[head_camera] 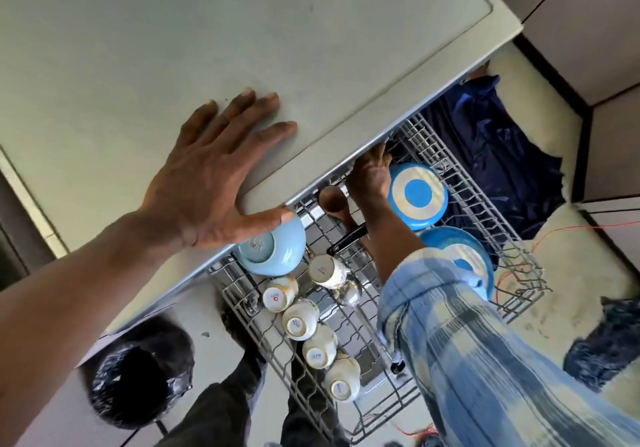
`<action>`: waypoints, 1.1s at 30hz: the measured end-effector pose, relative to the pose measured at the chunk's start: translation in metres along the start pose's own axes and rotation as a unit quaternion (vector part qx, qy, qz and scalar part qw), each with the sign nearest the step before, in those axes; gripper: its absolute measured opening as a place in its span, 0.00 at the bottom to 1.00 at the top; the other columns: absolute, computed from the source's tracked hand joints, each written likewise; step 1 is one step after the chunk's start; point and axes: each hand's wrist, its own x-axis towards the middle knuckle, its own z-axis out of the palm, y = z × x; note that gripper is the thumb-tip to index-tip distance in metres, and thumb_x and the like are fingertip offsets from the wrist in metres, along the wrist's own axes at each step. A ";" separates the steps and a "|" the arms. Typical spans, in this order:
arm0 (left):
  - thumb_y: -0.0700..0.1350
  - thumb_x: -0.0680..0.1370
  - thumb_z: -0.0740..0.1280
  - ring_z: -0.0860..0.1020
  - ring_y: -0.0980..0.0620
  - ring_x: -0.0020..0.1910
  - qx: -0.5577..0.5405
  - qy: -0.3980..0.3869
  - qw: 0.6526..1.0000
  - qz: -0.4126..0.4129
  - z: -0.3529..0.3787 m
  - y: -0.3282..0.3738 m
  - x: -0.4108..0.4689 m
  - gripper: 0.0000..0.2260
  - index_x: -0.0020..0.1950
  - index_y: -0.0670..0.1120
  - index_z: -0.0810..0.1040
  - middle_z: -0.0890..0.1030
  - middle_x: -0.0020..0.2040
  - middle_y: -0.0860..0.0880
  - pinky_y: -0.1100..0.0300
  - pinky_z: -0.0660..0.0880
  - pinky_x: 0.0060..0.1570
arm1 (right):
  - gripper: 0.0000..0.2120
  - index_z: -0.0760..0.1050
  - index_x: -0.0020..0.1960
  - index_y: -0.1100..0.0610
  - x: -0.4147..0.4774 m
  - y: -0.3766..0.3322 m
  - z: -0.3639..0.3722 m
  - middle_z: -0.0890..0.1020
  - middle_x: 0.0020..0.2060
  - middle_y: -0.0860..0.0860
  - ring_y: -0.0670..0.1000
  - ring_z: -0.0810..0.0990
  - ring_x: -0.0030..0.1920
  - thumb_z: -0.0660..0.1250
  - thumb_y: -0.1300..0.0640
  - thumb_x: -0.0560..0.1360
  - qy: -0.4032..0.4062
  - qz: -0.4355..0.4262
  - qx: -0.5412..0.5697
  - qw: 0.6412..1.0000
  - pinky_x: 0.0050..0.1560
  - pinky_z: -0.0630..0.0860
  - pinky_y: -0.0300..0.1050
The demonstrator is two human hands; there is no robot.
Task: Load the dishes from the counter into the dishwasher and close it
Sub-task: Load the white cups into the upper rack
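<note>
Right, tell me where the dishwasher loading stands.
Done: the pulled-out rack holds five upturned cups, a light-blue bowl and two blue plates. In hand: the right hand reaches deep into the rack beside the upper plate, partly hidden under the counter; the left hand rests flat on it. Left: sliding the rack in and closing up.

Wire rack point(429, 138), loaded.
White cups point(300, 318) in a row toward 6 o'clock; light-blue bowl point(273, 249) at 9; two blue plates point(417, 195) at 2.

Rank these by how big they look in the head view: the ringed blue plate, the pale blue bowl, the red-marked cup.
1. Ringed blue plate and pale blue bowl: about alike, bowl partly hidden, so unranked.
2. Red-marked cup: clearly smallest.
</note>
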 end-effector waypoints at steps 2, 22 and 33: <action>0.76 0.71 0.61 0.49 0.50 0.85 0.001 -0.003 1.000 0.000 0.000 0.001 0.000 0.46 0.84 0.56 0.57 0.53 0.86 0.52 0.40 0.52 0.81 | 0.34 0.57 0.80 0.57 -0.004 -0.002 0.000 0.53 0.80 0.65 0.68 0.58 0.77 0.64 0.48 0.79 0.012 0.011 0.018 1.000 0.74 0.67 0.57; 0.75 0.71 0.63 0.51 0.50 0.85 -0.012 0.017 1.000 0.001 0.000 0.000 -0.001 0.45 0.83 0.55 0.60 0.56 0.85 0.51 0.43 0.52 0.82 | 0.42 0.48 0.83 0.55 -0.006 -0.006 0.013 0.52 0.82 0.60 0.62 0.70 0.74 0.69 0.62 0.77 0.042 0.043 0.186 0.981 0.66 0.73 0.49; 0.73 0.73 0.64 0.55 0.47 0.84 -0.026 0.049 0.998 0.022 -0.005 0.003 -0.004 0.42 0.80 0.50 0.67 0.61 0.84 0.48 0.42 0.55 0.81 | 0.20 0.72 0.67 0.55 -0.167 -0.011 -0.042 0.76 0.61 0.53 0.52 0.82 0.47 0.67 0.65 0.77 0.275 0.176 0.435 0.839 0.52 0.83 0.53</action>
